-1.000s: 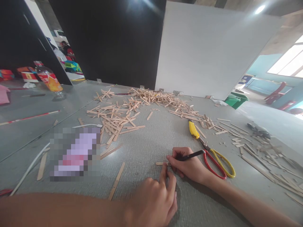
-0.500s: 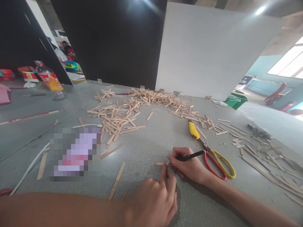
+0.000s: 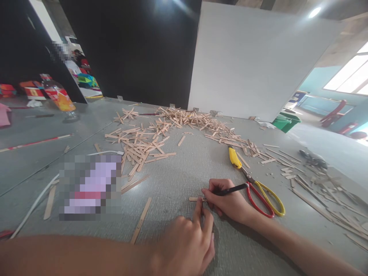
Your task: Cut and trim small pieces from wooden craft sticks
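A short wooden craft stick (image 3: 193, 199) lies flat on the grey table, partly hidden by my fingers. My left hand (image 3: 188, 239) presses it down with the index fingertip, its other fingers bent beside it. In my right hand (image 3: 225, 199) is a black pen (image 3: 236, 189), gripped between thumb and fingers. The pen's tip is hidden at the right part of the stick. Right of that hand lie scissors (image 3: 265, 199) with red and yellow handles, a yellow cutter (image 3: 235, 158) at their blade end. Another craft stick (image 3: 141, 220) with a narrow outlined mark lies left of my hands.
A heap of craft sticks (image 3: 143, 143) spreads across the back. Wood scraps (image 3: 324, 199) cover the right side. A blurred purple object (image 3: 94, 186) and a white cable (image 3: 36, 209) lie left. A drink bottle (image 3: 60, 96) stands farther back, and black and white panels (image 3: 238, 57) rise behind.
The view shifts very slightly. Both hands, the pen and the stick keep nearly the same places.
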A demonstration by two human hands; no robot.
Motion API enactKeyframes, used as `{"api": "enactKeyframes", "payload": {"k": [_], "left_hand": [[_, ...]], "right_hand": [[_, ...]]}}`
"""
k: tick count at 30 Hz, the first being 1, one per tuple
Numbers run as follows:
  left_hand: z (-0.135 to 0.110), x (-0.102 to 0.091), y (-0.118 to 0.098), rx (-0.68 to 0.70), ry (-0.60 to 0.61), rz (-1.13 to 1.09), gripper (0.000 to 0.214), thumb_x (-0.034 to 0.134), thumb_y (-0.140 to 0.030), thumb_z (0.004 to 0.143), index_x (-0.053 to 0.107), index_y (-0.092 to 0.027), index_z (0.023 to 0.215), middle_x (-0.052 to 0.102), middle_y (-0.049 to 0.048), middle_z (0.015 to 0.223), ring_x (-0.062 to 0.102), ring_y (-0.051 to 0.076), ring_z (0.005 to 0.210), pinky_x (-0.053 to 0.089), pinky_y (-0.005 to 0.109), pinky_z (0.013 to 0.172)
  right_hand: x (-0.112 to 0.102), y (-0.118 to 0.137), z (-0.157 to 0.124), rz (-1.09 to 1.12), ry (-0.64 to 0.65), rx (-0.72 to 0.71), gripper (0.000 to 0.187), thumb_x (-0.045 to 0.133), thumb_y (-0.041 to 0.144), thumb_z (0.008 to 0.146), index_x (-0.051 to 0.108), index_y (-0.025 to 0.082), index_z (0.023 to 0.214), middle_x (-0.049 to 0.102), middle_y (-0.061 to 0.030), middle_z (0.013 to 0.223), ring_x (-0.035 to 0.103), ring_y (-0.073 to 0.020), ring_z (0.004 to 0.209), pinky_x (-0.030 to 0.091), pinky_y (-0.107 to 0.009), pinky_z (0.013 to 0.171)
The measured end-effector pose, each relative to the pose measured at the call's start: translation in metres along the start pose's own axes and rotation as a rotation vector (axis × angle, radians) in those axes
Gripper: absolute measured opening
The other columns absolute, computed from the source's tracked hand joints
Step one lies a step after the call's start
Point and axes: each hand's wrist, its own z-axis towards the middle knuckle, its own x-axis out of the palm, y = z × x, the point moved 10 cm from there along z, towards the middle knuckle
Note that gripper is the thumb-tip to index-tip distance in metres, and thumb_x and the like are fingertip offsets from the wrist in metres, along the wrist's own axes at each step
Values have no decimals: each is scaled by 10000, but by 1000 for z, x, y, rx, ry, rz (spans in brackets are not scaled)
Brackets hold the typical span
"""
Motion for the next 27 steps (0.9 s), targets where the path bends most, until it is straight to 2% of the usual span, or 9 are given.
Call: {"api": "enactKeyframes", "payload": {"k": [12, 27], "left_hand": [[0, 4, -1, 4, 34, -21, 537, 504, -282, 978, 562, 20, 1418, 637, 338, 1330, 739, 248, 559, 623, 369, 480], [-1, 1, -1, 9, -29, -5, 497, 513, -292, 969, 623, -9, 1363, 658, 320, 1310, 733, 251, 542, 615, 370, 461]], "right_hand": [[0, 4, 0, -6, 9, -7, 382, 659, 400, 934, 513, 213, 633, 562, 51, 481, 442, -67, 326, 287, -180, 327], [-1, 1, 1, 3, -9, 7, 354, 636, 385, 939, 504, 217, 656, 580, 48, 498, 448, -67, 328, 298, -171, 319]]}}
